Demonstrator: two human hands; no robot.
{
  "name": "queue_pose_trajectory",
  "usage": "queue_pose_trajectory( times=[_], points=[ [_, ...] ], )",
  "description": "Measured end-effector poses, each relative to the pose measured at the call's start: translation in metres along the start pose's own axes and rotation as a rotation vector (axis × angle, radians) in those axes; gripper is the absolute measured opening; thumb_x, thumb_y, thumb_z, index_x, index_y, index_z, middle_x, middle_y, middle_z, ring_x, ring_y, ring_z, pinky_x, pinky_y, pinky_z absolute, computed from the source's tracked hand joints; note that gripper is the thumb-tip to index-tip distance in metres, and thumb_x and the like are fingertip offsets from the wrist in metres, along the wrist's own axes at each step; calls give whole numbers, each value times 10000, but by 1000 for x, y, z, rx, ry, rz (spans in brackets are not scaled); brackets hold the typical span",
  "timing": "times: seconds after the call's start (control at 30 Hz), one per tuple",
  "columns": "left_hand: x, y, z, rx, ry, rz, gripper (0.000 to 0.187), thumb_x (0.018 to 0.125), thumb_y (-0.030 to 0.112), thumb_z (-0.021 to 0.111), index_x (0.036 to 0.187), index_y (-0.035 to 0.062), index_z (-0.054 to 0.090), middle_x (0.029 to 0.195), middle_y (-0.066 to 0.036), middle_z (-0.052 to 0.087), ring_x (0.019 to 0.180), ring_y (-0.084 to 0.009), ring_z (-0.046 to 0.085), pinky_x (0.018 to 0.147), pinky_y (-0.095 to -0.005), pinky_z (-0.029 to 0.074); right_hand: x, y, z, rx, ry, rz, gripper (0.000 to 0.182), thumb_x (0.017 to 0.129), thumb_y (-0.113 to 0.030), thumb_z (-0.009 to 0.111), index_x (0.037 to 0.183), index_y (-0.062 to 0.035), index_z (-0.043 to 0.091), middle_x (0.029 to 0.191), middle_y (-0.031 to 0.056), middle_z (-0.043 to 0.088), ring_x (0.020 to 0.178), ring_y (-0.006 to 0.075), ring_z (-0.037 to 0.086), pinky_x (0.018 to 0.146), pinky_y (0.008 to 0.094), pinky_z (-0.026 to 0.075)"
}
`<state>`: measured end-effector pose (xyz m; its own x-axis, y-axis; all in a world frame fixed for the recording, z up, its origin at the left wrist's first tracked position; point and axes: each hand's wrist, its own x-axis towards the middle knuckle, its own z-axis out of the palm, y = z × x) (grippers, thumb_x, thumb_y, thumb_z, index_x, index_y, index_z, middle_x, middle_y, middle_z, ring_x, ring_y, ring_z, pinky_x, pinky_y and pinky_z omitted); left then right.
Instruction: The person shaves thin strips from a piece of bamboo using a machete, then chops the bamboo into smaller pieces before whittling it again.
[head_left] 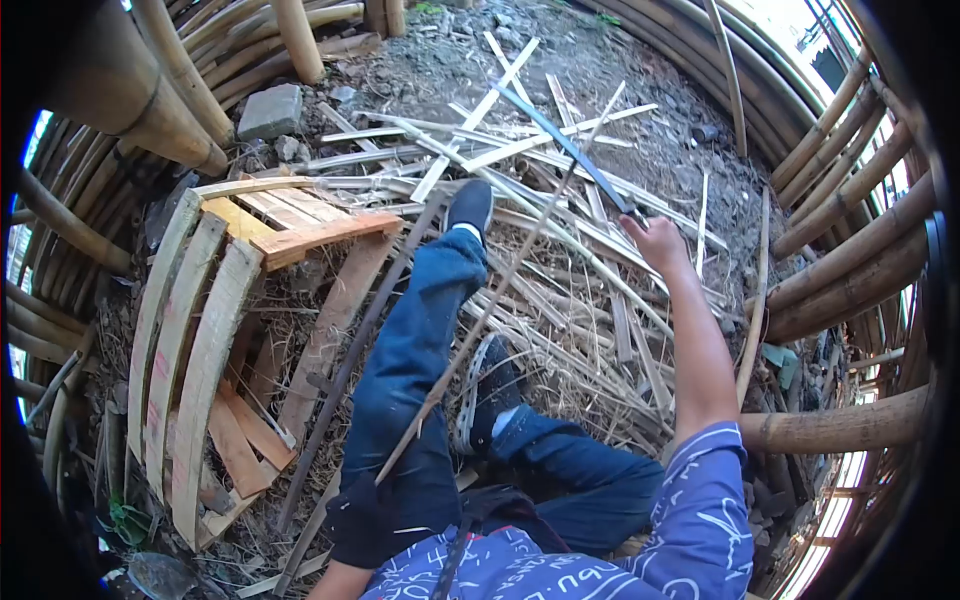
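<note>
My left hand (366, 522), in a black glove, is closed around the lower end of a long, thin bamboo strip (480, 322). The strip slants up and to the right, past my legs. Bare and stretched forward, my right hand (659, 243) grips the dark handle of a machete (560, 140). Its long, narrow blade points up and to the left, overlapping the upper part of the strip in this view. Pale split bamboo strips (560, 150) lie crisscrossed on the ground beyond my feet.
A wooden crate of slats (205, 370) stands at my left, with a grey block (270, 112) behind it. Stacked bamboo poles (840, 235) line the right side, and thick poles (150, 110) rise at upper left. My shoe (470, 210) rests among the strips.
</note>
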<state>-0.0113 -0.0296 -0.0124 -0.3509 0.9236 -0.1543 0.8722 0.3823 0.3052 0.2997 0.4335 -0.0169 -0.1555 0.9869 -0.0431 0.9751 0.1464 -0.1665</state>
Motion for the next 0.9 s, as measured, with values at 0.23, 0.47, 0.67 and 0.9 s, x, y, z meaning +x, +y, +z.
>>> queue_pose_trajectory(
  times=[0.23,0.47,0.67,0.9],
  points=[
    [8,12,-17,-91,-30,-166,237,854,216,570,690,45,556,575,-194,565,548,-367,590,493,-459,448,-43,-27,14,373,-91,-28,724,799,-713,483,590,-26,581,532,84,580,469,174,557,446,319,414],
    [4,8,-15,-75,-156,-210,248,889,267,506,796,43,560,675,-204,593,658,-376,605,583,-473,462,-128,-63,1,-65,-116,-613,515,747,-560,683,644,-59,626,547,61,594,469,177,563,498,344,464],
    [0,5,-15,-41,-248,-249,301,923,319,445,901,44,564,773,-215,620,769,-383,620,673,-485,477,-12,7,23,-8,40,45,692,807,-680,492,651,-30,671,653,146,660,565,211,642,503,339,491],
    [6,-10,1,-80,-123,-244,283,913,298,469,856,38,566,729,-218,609,714,-391,613,629,-483,470,-29,37,11,785,179,378,706,775,-734,493,519,-79,428,427,2,431,317,114,445,307,243,337]
  ],
)
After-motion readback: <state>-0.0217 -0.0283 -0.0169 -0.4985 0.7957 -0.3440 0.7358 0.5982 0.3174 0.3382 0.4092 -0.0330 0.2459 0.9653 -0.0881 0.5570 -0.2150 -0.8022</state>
